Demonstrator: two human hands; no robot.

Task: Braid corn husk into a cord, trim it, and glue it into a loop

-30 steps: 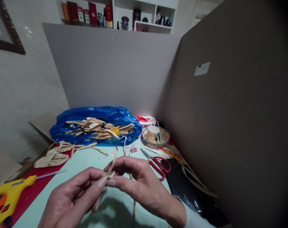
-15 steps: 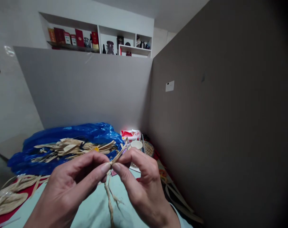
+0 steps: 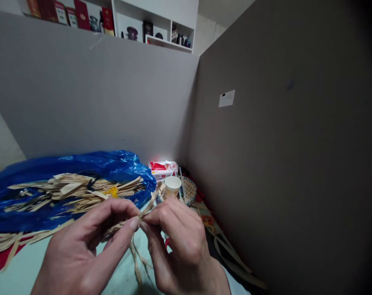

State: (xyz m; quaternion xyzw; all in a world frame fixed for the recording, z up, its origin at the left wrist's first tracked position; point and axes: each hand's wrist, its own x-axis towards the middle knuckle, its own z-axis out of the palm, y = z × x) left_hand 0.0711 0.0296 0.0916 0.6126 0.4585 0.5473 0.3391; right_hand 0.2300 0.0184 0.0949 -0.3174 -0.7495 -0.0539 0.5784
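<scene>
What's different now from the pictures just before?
The view swung left and up, so the scissors and yellow glue gun dropped out of sight. Both hands, left hand and right hand, still pinch the straw strip between their fingertips. The blue bag and paper cup stayed put.

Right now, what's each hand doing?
Left hand: closed, pinching the straw strips.
Right hand: closed, pinching the same straw strips.
</scene>
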